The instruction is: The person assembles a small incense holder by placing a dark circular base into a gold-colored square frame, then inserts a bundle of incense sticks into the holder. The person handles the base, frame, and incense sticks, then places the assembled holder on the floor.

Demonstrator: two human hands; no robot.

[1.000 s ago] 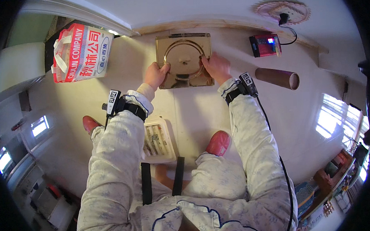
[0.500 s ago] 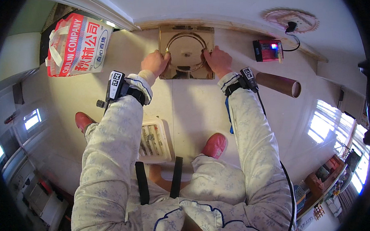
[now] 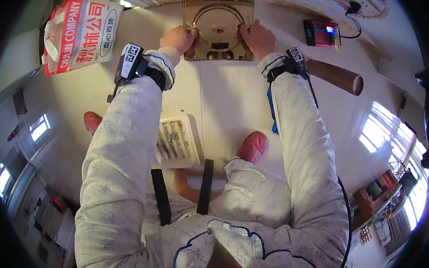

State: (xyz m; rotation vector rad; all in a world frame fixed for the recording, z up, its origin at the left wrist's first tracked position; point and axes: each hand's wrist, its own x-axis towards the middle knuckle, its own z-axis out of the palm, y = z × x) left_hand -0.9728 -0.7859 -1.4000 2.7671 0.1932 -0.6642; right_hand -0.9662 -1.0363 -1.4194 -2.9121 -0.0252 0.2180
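Note:
A glossy, brownish, mirror-like square panel [image 3: 249,52] is at the far edge of the floor, with a round metallic ring [image 3: 218,6] over its middle. My left hand [image 3: 178,39] is closed at the ring's left side. Opposite it, my right hand [image 3: 259,39] closes at the right side, its thumb toward the ring. Both arms reach straight forward. Whether the ring is fixed to the panel or separate from it, I cannot tell. The fingertips are partly hidden behind the hands.
At the far left stands a red and white shopping bag [image 3: 86,36]. A red device with a lit display [image 3: 321,33] and a brown cardboard tube [image 3: 336,76] lie to the right. Between my feet, nearer the left, is a cream slatted tray [image 3: 193,135].
The panel and both hands now appear higher in the picture, as do the bag, tube and tray, so the view has shifted. Both hands stay at the ring's sides.

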